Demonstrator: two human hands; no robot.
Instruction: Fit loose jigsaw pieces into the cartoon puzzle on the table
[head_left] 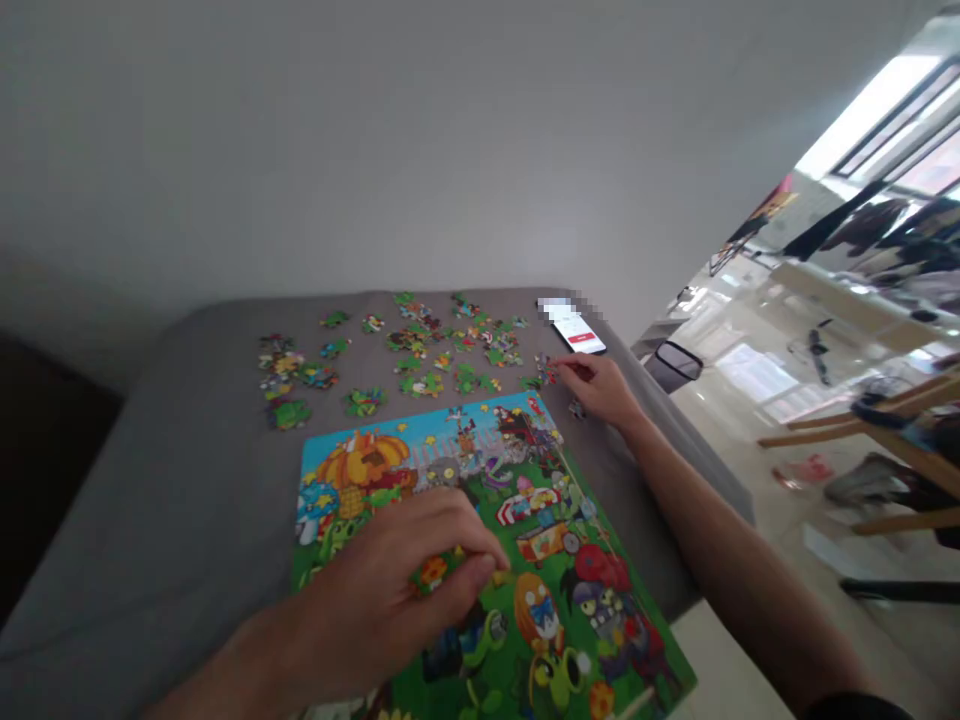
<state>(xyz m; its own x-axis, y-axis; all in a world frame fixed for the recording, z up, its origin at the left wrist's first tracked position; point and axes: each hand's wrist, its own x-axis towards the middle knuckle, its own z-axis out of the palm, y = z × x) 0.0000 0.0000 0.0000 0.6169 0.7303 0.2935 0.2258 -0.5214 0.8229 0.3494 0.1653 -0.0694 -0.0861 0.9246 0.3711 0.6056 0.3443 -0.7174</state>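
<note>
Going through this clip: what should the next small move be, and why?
Probably the left hand should press its piece flat and let go. Its fingers hold that piece down on the puzzle, and the right hand is at the edge of the loose pieces, so the left would then be free.

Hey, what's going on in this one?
A person is handling jigsaw pieces on a gray padded surface. Their left hand holds a flower-patterned piece over a cartoon plants-and-zombies puzzle picture. Their right hand pinches a small piece beside the scattered loose pieces. A smartphone lies just beyond the right hand.
</note>
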